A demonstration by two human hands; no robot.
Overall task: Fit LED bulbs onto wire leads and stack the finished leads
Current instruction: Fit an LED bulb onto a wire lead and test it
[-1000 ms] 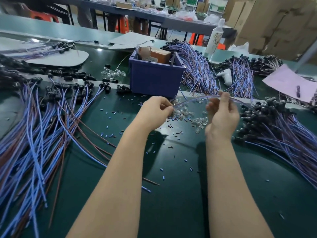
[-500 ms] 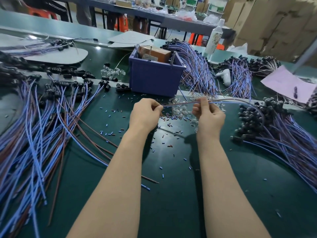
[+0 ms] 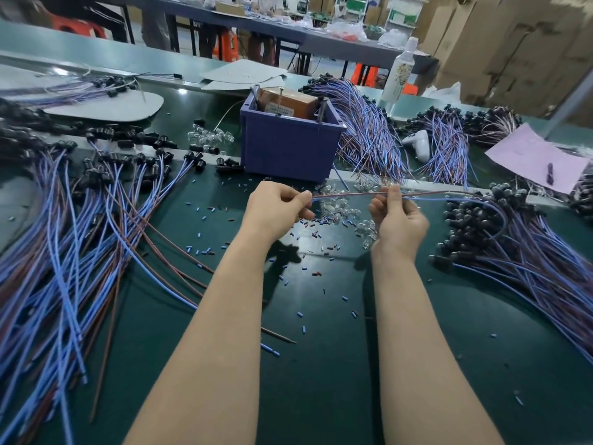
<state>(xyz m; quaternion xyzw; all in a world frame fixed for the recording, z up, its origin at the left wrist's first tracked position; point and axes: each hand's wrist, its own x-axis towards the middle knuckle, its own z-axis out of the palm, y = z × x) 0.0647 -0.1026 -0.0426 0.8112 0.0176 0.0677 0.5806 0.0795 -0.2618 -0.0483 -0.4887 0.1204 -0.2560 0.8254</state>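
A blue-and-brown wire lead [image 3: 349, 195] stretches level between my hands above the green table. My left hand [image 3: 278, 205] pinches its left end between thumb and fingers; whether a bulb sits in that pinch is hidden. My right hand [image 3: 397, 213] pinches the lead further right, and the wire runs on toward the pile of leads with black holders [image 3: 500, 239] at the right. Clear LED bulbs [image 3: 337, 208] lie in a small heap on the table just behind my hands. A spread of leads [image 3: 80, 239] covers the left side.
A purple bin [image 3: 288, 146] holding a brown box stands behind my hands. More lead bundles [image 3: 369, 136] lie beyond it. Small blue and red sleeve bits [image 3: 205, 252] litter the table. A pink paper [image 3: 536, 159] and a white bottle [image 3: 399, 75] sit at the back right.
Both hands dropped from the bulb heap and drew apart, pulling the lead out straight and level between them. My left hand now pinches the lead's end.
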